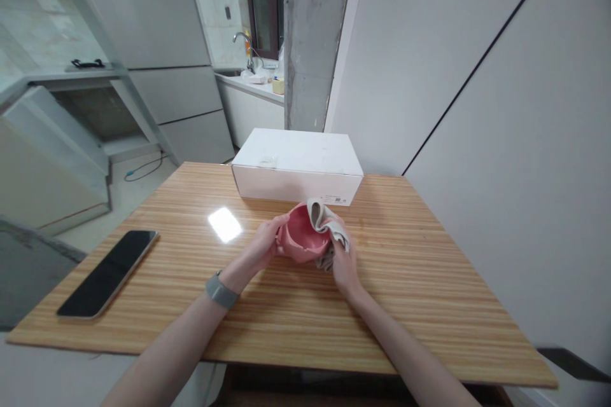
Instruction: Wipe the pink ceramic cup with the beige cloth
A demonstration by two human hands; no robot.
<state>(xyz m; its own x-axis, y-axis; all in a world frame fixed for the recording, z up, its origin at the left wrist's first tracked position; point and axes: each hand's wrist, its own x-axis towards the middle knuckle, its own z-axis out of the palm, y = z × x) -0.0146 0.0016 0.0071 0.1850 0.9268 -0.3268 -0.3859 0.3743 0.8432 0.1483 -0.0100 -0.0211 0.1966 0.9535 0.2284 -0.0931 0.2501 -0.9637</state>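
Observation:
A pink bowl (301, 236) with an uneven rim is tilted over the middle of the wooden table, its inside facing me. My left hand (265, 240) grips the bowl by its left side, thumb at the rim. On the opposite side, my right hand (344, 257) is closed on a light grey cloth (329, 224). The cloth folds over the bowl's right rim, and part of it hangs below against the outer wall. Some of the right fingers are hidden behind the cloth and bowl. A grey band circles my left wrist.
The wooden table (405, 305) has a long white box (298, 165) at its far edge, just behind the bowl. A black-screened phone (109, 275) lies at the left. A white wall panel borders the right side. Beyond stand cabinets and a sink with a faucet (249, 51).

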